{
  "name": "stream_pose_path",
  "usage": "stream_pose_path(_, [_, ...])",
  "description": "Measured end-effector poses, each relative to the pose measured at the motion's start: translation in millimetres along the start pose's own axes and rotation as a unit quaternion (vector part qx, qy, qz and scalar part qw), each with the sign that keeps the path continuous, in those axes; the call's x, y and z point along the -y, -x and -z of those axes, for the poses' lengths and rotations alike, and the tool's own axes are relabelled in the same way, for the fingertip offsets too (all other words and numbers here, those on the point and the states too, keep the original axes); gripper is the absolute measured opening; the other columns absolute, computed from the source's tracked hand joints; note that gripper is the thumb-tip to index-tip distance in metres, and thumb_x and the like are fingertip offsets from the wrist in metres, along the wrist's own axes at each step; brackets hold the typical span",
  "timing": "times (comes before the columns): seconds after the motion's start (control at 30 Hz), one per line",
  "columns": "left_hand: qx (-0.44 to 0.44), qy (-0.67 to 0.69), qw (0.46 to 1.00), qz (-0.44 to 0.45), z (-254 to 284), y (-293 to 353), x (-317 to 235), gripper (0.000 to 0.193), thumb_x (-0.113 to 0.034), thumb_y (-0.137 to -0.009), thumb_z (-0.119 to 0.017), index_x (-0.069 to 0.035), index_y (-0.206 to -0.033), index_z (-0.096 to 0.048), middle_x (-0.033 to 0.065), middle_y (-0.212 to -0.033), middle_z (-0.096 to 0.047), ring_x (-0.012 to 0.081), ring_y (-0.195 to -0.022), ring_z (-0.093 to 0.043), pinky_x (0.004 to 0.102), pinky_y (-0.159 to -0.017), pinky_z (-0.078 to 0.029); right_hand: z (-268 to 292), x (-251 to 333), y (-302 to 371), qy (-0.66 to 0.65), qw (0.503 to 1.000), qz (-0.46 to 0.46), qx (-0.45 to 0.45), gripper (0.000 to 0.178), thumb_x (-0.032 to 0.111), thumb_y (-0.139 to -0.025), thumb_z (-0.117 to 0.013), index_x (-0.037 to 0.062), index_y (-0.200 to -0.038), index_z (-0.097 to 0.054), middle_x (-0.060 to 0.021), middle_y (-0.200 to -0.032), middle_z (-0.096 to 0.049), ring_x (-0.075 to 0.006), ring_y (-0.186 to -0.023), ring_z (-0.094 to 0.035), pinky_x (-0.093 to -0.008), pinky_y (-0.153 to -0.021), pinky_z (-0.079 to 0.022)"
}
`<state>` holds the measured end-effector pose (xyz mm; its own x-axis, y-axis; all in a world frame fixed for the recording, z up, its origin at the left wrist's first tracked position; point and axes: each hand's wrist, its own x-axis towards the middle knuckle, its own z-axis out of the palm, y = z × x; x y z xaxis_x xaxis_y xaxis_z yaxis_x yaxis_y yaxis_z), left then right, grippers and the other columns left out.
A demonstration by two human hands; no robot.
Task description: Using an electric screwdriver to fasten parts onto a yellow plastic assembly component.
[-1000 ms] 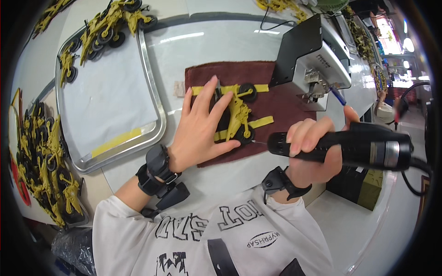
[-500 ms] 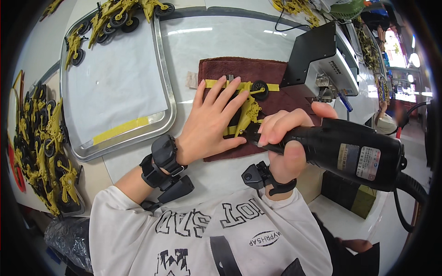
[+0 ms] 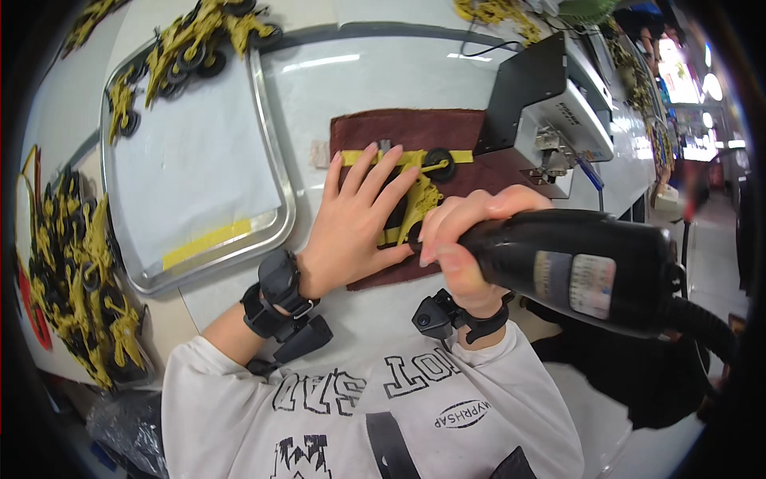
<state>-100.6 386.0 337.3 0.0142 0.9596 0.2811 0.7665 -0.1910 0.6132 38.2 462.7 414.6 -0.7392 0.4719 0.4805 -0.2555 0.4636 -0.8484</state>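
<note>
My left hand (image 3: 345, 219) lies flat with fingers spread over a yellow plastic motorcycle-like toy body (image 3: 416, 203) with a black wheel (image 3: 440, 164). The toy rests on a folded maroon cloth (image 3: 399, 124) crossed by yellow strips. My right hand (image 3: 467, 239) is wrapped round the front of a black corded electric screwdriver (image 3: 519, 251). The tool's nose meets the lower end of the toy body, close to my left thumb; fingers hide the exact contact of the tip.
A metal tray (image 3: 281, 227) lined with white paper stands at left, yellow toy assemblies (image 3: 187, 56) at its far end. More toy assemblies are heaped (image 3: 80, 271) at the far left. A boxy black-and-white machine (image 3: 542, 112) stands right of the cloth. The tool's cable (image 3: 698, 319) trails right.
The screwdriver and my right hand have shifted slightly left, with the tool's rear end lower in view. My left hand stays on the toy. The whole view has shifted a little.
</note>
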Motion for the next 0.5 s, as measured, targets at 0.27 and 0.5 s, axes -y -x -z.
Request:
stream_pose_path(0.27, [0.020,-0.028,0.999,0.028,7,-8,-11,0.085,-0.042,-0.065,-0.075,-0.010,-0.136,-0.040,0.0162,-0.142,-0.034,0.0382,-0.133,-0.027,0.0560,-0.109,-0.014,29,35,8,-0.124,0.958,0.079,-0.246,0.071,0.022,-0.086,-0.064,0.0048,-0.137,-0.018,-0.0093,-0.068,-0.054,-0.0201,-0.053,-0.053,-0.0345,-0.054,-0.047])
stream_pose_path(0.5, [0.032,-0.045,0.998,0.032,6,-7,-27,0.087,-0.041,-0.063,-0.077,-0.006,-0.134,-0.040,0.0177,-0.143,-0.034,0.0389,-0.133,-0.027,0.0551,-0.109,-0.011,82,29,23,-0.088,0.926,-0.128,-0.345,0.055,0.007,-0.075,-0.071,0.0043,-0.120,-0.038,-0.0037,-0.082,-0.058,-0.0084,-0.060,-0.055,-0.0219,-0.054,-0.046])
